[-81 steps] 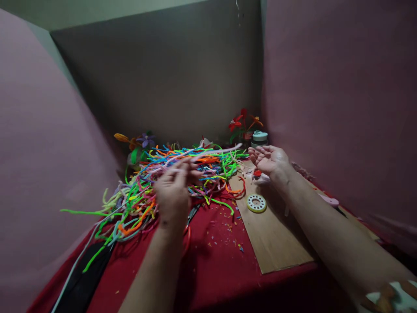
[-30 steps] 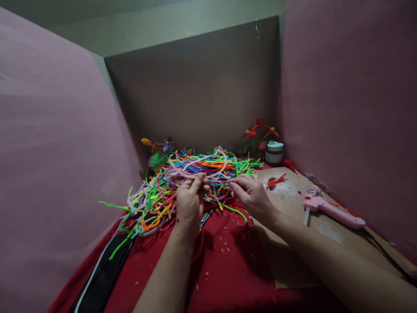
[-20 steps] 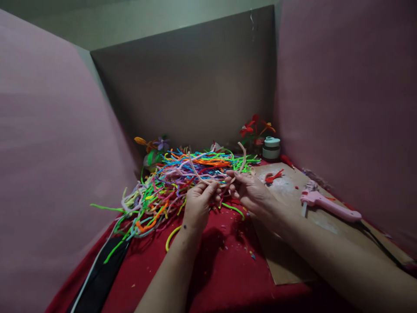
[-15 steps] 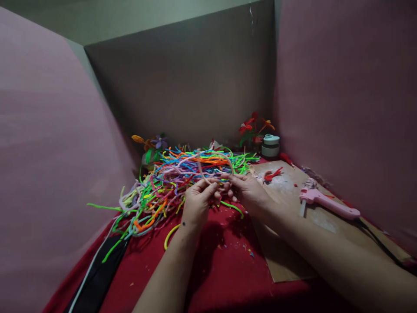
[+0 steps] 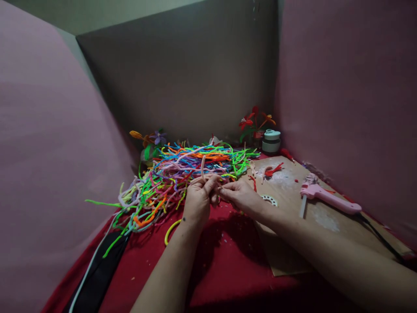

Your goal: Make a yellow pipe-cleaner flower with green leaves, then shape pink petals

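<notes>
Pinched in my left hand (image 5: 201, 194) is a pale pink pipe cleaner (image 5: 203, 167), one end of it sticking up above the fingers. My right hand (image 5: 237, 194) meets the left one, thumb and fingertips closed at the same pipe cleaner; the exact grip is partly hidden behind the fingers. Just beyond both hands lies a big tangled heap of pipe cleaners (image 5: 172, 174) in green, orange, blue, pink, purple and yellow.
On the right, a brown board (image 5: 289, 256) carries a pink glue gun (image 5: 332, 202), red pipe-cleaner bits (image 5: 274, 170) and a white ring with holes (image 5: 269, 200). Behind stand a lidded jar (image 5: 271, 142) and red flowers (image 5: 252, 121). Red cloth (image 5: 146, 278) covers the table.
The pipe cleaner's wide loop over the hands is gone; a single end now points up. My right hand has closed in on the left, and the white ring has come into view.
</notes>
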A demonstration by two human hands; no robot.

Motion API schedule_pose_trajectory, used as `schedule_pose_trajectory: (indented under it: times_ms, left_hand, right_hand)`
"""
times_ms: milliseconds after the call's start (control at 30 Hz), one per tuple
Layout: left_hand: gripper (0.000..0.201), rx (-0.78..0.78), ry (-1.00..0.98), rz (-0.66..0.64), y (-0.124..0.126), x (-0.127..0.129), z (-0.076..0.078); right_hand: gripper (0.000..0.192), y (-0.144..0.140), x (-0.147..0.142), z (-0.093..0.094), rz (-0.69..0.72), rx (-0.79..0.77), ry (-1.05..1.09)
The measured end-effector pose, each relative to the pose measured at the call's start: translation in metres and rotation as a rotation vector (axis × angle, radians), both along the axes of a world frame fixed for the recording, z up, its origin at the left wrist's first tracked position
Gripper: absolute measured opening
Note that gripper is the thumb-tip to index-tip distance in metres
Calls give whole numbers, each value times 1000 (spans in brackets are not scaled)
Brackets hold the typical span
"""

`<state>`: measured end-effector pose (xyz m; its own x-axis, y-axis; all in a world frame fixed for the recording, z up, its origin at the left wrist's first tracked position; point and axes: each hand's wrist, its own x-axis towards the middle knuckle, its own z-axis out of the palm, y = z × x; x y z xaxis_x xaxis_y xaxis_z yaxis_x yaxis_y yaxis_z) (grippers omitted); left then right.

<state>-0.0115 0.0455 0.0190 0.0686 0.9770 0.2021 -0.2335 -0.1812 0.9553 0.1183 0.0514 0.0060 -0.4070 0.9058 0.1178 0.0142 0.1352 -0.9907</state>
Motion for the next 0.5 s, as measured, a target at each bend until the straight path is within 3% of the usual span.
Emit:
schedule_pose_trajectory:
  times_ms: [200,333,400,500]
  left_hand:
    - [28,-51,-2,-48,-3,-6,4]
    - [26,-52,-24,-15,-4,-9,9]
    - [26,-76,-67,-12,-4,-10,11]
    - [26,-75,-145,15,-2,-11,12]
  right_hand:
    - [40,1,8,5,163,-83,15]
    - [33,0,10,9,263,-113,9]
    - [27,1,9,6,255,-135,86]
    - [22,6,5,-1,126,-163,312]
